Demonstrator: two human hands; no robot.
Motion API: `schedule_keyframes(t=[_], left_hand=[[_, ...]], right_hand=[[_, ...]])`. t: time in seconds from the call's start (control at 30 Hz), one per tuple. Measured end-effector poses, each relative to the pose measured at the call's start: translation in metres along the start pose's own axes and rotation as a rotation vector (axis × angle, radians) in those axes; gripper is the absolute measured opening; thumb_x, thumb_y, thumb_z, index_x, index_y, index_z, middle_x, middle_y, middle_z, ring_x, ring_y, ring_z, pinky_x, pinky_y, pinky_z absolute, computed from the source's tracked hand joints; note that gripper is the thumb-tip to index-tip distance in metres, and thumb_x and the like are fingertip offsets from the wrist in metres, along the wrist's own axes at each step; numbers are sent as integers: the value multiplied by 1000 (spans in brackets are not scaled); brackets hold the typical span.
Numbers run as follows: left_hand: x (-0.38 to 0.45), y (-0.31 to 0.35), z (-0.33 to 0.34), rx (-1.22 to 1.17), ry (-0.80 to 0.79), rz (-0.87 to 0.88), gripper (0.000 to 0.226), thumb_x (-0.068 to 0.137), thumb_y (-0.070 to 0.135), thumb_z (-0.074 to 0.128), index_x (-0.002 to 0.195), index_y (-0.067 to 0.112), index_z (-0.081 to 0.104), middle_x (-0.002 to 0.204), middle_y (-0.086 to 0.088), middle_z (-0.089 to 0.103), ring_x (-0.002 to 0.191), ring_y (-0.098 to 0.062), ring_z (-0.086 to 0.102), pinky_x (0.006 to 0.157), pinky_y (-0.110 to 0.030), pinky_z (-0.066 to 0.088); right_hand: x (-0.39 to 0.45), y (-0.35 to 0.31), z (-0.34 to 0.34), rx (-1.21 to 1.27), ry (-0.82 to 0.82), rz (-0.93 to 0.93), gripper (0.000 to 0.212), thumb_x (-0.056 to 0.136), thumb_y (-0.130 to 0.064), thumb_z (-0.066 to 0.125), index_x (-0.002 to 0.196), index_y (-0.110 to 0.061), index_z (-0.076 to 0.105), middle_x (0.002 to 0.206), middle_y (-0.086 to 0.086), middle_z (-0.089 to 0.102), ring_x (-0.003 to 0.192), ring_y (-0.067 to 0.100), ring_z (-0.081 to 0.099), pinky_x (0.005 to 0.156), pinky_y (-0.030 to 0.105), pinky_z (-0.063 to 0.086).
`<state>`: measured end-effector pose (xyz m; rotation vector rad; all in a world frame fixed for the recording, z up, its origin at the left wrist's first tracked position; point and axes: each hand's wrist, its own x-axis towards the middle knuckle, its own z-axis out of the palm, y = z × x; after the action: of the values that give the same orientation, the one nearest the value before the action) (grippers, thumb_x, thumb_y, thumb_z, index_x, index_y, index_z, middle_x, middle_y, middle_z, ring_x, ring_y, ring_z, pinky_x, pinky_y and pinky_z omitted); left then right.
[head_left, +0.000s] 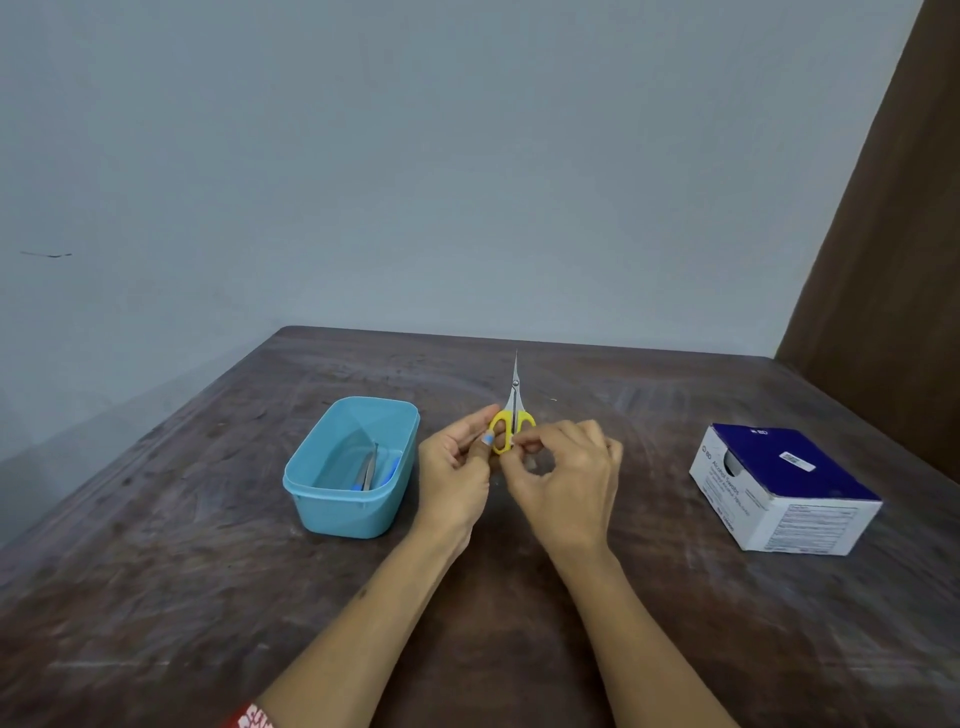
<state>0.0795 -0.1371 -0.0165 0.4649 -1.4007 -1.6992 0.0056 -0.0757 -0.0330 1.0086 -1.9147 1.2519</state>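
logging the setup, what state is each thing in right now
scissors: blades closed, held by both hands
blue tub: open, tools inside
box: flat on the table, untouched
left hand: grips the scissors handle
right hand: pinches the scissors handle

Yellow-handled scissors (513, 415), lt blue tub (353, 467), navy/white box (784, 486).

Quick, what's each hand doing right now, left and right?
Left hand: holds the scissors by the yellow handle.
Right hand: pinches the same handle with thumb and fingertip.
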Motion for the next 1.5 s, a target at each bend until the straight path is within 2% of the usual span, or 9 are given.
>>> schedule_keyframes(t=[0.1,0.2,0.3,0.5,0.7,0.97,1.1,1.27,1.5], left_hand=[[1,-4,0,17,-8,1,29,91,-7,47,114,5,62,92,-3,71,77,-6,70,69,-18,57],[2,-8,0,69,2,-3,31,91,-6,48,115,6,63,96,-1,71,85,-9,70,73,-20,57],[4,-12,-3,206,44,37,41,90,-8,47,108,23,67,102,-2,71,91,-12,69,82,-32,57],[3,-16,-5,389,24,94,35,88,-4,53,113,16,67,105,0,71,96,-11,67,85,-40,57],[-5,-4,5,115,-77,-106,27,93,30,52,101,14,71,95,-8,74,93,-19,70,88,-41,54],[-1,-1,3,-154,-90,-242,27,96,8,43,105,8,68,107,-17,69,101,-27,65,75,-28,58],[0,-2,1,-198,-99,-256,26,95,8,45,108,10,67,99,-11,71,92,-21,66,70,-27,58],[2,-1,-1,-259,-77,-262,27,96,4,40,97,8,67,80,-9,73,70,-16,70,58,-22,56],[2,0,-1,-280,-129,-312,30,96,3,37,110,1,63,89,-13,71,85,-22,68,69,-28,58]], right_hand=[[2,-1,-2,203,20,208,5,67,-24,68,70,-21,72,86,-6,65,83,10,56,73,26,44],[6,-3,-6,443,-37,490,11,69,-9,72,71,-19,72,72,-6,70,67,5,66,66,31,55],[7,-6,-9,492,-8,546,12,70,-10,72,69,-22,71,63,-5,70,60,9,67,61,31,56],[7,-14,-11,517,44,463,14,73,-3,71,70,-17,70,63,-5,68,56,3,64,54,13,49],[4,-17,-12,499,-45,355,10,78,-6,69,80,-15,73,71,-9,70,60,1,65,54,16,53],[5,-10,-7,378,11,255,16,80,-5,68,86,-19,73,81,-10,67,71,5,63,64,19,52],[4,-2,-5,196,-22,120,12,80,-12,69,88,-20,75,81,-6,65,79,15,57,69,18,43],[1,-5,-3,143,-60,111,16,69,-33,59,69,-22,71,66,-7,64,70,17,55,71,34,46],[3,1,-1,37,-18,60,9,73,-24,70,80,-22,74,72,-6,65,72,14,54,74,24,31]])
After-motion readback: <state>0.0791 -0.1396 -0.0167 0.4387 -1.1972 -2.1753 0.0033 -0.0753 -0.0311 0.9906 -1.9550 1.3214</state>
